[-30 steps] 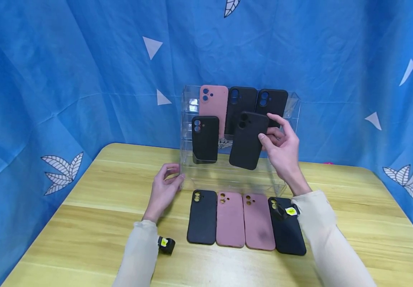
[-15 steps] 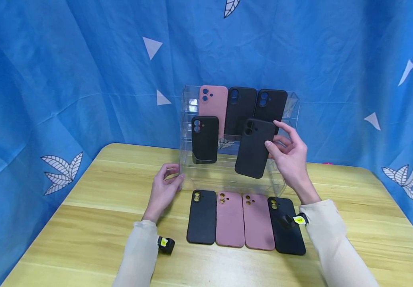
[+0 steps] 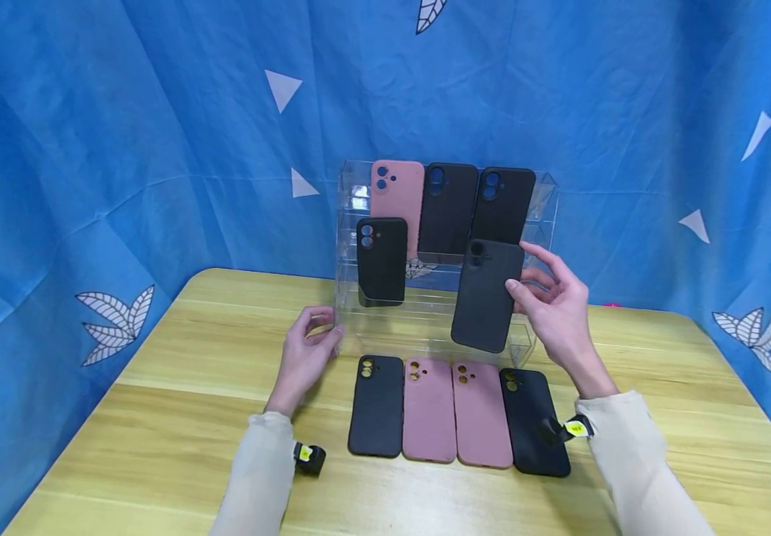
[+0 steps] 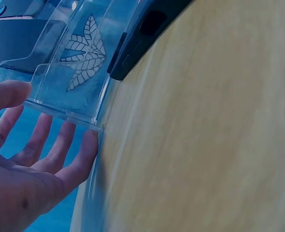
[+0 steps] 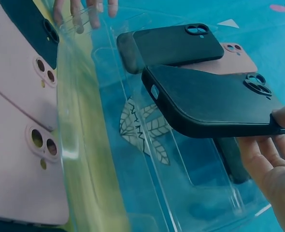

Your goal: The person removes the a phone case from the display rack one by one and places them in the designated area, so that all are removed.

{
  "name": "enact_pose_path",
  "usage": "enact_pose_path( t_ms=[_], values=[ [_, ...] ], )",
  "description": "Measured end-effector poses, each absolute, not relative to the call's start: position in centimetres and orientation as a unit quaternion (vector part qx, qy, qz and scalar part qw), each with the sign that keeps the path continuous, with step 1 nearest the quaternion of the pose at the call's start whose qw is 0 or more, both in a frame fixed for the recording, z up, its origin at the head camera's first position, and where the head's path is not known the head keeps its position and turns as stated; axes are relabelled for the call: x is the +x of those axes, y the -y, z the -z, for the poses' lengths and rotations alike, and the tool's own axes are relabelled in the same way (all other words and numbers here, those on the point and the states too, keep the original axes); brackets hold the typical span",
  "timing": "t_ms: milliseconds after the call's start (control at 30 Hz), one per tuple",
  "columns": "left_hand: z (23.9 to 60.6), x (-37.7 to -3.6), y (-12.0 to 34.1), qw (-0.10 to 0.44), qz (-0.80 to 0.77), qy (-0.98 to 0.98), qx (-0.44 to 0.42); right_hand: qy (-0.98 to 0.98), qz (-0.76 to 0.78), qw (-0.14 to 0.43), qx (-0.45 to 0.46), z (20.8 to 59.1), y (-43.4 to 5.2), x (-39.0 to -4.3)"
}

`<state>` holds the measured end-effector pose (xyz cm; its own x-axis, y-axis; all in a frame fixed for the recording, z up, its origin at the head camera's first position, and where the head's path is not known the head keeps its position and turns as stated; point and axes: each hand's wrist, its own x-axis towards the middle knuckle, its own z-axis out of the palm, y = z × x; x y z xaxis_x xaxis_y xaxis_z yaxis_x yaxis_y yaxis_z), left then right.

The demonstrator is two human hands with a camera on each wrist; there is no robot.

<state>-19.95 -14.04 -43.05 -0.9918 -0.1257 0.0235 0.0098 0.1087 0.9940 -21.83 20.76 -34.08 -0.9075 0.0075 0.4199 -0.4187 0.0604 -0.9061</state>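
My right hand [image 3: 556, 298] pinches a black phone case [image 3: 486, 298] by its right edge, thumb on the back face. In the head view the case stands nearly upright and overlaps the right half of a clear acrylic display stand [image 3: 426, 344]. The right wrist view shows the same held phone case [image 5: 205, 99] in front of the tiers. My left hand [image 3: 308, 350] rests its fingertips and thumb against the stand's left side. On the stand's upper tier are a pink case [image 3: 397, 190] and two black cases; one black case [image 3: 382, 260] stands lower at left.
Two pink cases [image 3: 429, 417] lie side by side between a black case [image 3: 376, 409] at left and another black case [image 3: 533, 424] at right, on the wooden table [image 3: 178, 417]. A blue patterned curtain [image 3: 191, 112] hangs behind the table.
My right hand has moved the black phone case down and to the right, from the stand's middle toward its lower right. The left hand has stayed at the stand's side.
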Motion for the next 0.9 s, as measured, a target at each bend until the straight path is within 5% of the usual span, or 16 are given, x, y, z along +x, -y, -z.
enact_pose_path(
  t_ms=[900],
  values=[
    [43.3, -20.0, 14.1, 0.046, 0.671, 0.739, 0.040, 0.750, -0.639, 0.126, 0.113, 35.8, -25.9, -17.2]
  ],
)
